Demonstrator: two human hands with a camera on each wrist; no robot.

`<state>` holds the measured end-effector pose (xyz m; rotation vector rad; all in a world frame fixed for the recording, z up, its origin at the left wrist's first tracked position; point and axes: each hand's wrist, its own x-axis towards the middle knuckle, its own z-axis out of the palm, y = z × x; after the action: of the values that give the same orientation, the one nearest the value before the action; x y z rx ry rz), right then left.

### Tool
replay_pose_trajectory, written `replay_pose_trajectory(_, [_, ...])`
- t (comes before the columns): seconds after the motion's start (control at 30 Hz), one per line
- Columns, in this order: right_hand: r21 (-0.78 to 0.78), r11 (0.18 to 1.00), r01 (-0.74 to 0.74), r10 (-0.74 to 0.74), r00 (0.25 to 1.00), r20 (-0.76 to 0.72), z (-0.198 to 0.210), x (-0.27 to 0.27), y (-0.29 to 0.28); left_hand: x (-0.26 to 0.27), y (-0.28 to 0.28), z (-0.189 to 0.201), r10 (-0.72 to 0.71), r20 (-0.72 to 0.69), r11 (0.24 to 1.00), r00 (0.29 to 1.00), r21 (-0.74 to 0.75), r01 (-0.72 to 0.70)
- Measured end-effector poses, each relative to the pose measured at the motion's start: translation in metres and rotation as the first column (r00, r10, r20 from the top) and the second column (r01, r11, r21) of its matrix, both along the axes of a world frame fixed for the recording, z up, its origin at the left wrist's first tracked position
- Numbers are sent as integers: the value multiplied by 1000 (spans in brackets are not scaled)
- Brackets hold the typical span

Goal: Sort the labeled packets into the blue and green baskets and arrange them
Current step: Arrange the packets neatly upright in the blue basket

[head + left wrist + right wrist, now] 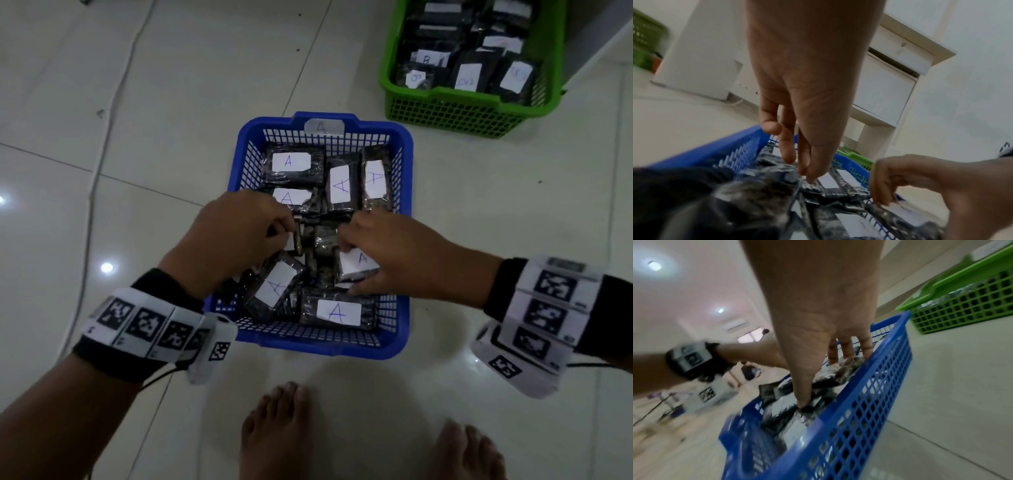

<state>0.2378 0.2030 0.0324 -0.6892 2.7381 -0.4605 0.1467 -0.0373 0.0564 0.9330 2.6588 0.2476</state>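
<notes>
- Sorting apparently finished: no loose packets visible on the pale tiled floor (171,102); all visible black film-wrapped packets with white paper labels sit in a basket.
- Blue perforated plastic basket (322,339), tagged "A" on far rim, directly ahead of bare feet (274,431). Holds several packets, every readable label "A".
- Green perforated plastic basket (455,113), far right, well apart from blue one. Packed with packets; one label reads "B", others blurred.
- Far row in blue basket fairly tidy: flat A-packet at far left (292,164), two upright A-packets at far right (358,183).
- Middle and near zone still jumbled: tilted A-packet near left (278,284), flat A-packet at near wall (337,311), unlabelled sides showing in centre.
- Left hand (236,233): inside basket centre, fingers curled round edge of a standing packet (297,241); exact grip partly hidden.
- Right hand (387,253): fingers and thumb pinching a white-labelled A-packet at right centre (358,265).
- Judgement: task late-stage; remaining work is arranging blue basket's middle and near packets into rows. Green basket's order only partly visible, so cannot tell whether it needs more.
</notes>
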Motion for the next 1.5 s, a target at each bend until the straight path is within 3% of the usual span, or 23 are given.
replay_pose_trajectory(0.17, [142,989,-43,53,996,-68,-22,18,-28,4,-11,5,154,-39,988,987,-1,-155])
replay_pose_trajectory(0.37, [116,993,22,-25,999,28,-25,15,-38,15,-14,3,121,-92,984,988,-122,-132])
replay_pose_trajectory(0.43, [201,980,-1,-8,999,43,-29,13,-38,18,-17,-1,105,-82,983,991,-140,-116])
replay_pose_trajectory(0.53, [174,985,8,-18,998,55,-34,8,-36,20,-22,-10,118,-27,968,993,-219,-121])
replay_pose_trajectory(0.7, [93,994,63,-79,981,178,-19,-7,-25,13,-24,-17,177,21,969,984,-177,-170])
replay_pose_trajectory(0.8, [113,989,95,-112,983,149,-5,-23,-19,11,-26,-17,182,34,979,983,-99,-178])
replay_pose_trajectory(0.9, [171,982,80,-100,989,111,1,-28,-17,8,-25,-8,205,135,973,969,81,-217])
replay_pose_trajectory(0.97, [258,966,14,-38,995,87,-2,-24,-19,7,-22,0,114,282,972,953,166,-165])
replay_pose_trajectory(1.07, [249,968,20,-48,993,104,-6,-29,-12,15,-9,9,-57,456,990,888,143,-10])
replay_pose_trajectory(1.17, [158,978,137,-155,982,107,-5,-46,4,41,11,3,-210,423,978,882,87,191])
replay_pose_trajectory(1.23, [129,977,170,-181,980,83,-5,-55,12,53,22,1,-234,448,972,863,78,223])
replay_pose_trajectory(1.33, [92,974,207,-210,978,21,-1,-58,15,40,18,8,-81,315,997,946,22,78])
replay_pose_trajectory(1.43, [70,977,200,-203,979,31,-2,-53,16,22,3,15,63,27,960,998,-277,-53])
replay_pose_trajectory(1.5, [36,984,176,-178,981,74,-3,-47,12,22,-2,10,22,-38,887,999,-461,-37])
